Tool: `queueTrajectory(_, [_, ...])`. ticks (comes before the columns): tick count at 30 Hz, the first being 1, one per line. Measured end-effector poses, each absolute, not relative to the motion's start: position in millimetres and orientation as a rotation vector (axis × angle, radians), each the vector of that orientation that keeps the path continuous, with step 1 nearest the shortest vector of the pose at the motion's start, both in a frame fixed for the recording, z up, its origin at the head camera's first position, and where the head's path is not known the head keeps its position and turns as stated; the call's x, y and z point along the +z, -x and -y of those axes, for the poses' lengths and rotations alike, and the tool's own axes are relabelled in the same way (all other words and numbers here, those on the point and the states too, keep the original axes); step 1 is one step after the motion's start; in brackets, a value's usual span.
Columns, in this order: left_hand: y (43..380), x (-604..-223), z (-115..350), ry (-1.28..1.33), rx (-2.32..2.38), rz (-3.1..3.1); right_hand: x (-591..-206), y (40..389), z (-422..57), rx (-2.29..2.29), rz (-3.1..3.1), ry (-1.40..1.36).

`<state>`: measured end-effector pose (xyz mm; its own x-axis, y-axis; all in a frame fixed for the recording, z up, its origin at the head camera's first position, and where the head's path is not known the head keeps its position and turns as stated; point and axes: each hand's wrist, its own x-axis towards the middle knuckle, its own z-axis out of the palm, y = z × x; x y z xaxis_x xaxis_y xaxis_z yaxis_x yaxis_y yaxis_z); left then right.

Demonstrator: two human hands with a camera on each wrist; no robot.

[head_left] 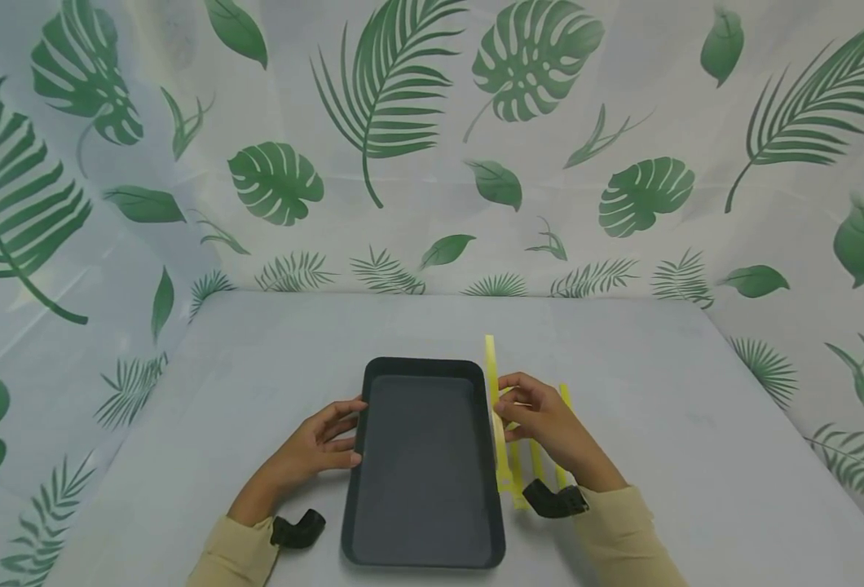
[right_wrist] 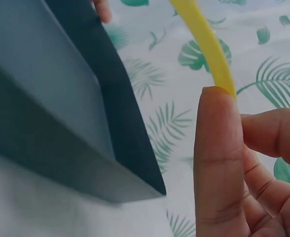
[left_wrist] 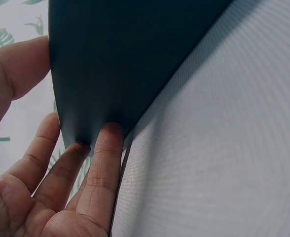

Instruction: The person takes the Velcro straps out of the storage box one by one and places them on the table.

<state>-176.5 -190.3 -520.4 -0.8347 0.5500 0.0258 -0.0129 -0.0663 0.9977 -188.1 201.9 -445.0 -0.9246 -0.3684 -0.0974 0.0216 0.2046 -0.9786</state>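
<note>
A dark rectangular baking tray lies lengthwise in front of me, its flat inside bare. My left hand rests against the tray's left side, thumb and fingers spread. In the left wrist view the fingertips touch the dark outer wall, fingers mostly straight. Beside the tray's right edge, my right hand pinches a narrow yellow strip between thumb and fingers. The right wrist view shows the strip rising, slightly bent, from behind a fingertip; its lower part is hidden there.
Several more yellow strips lie on the white table under and beside my right hand. Leaf-printed sheeting stands behind the table and along both sides. A black wrist device sits at the right cuff, another at the left.
</note>
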Motion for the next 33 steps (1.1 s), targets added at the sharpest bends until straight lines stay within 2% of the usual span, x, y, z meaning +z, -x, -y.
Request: queueTrajectory(33, [173.6,-518.8,187.8,-0.58,1.94,-1.881,-460.3,170.9,-277.8,-1.728,-2.278,0.142])
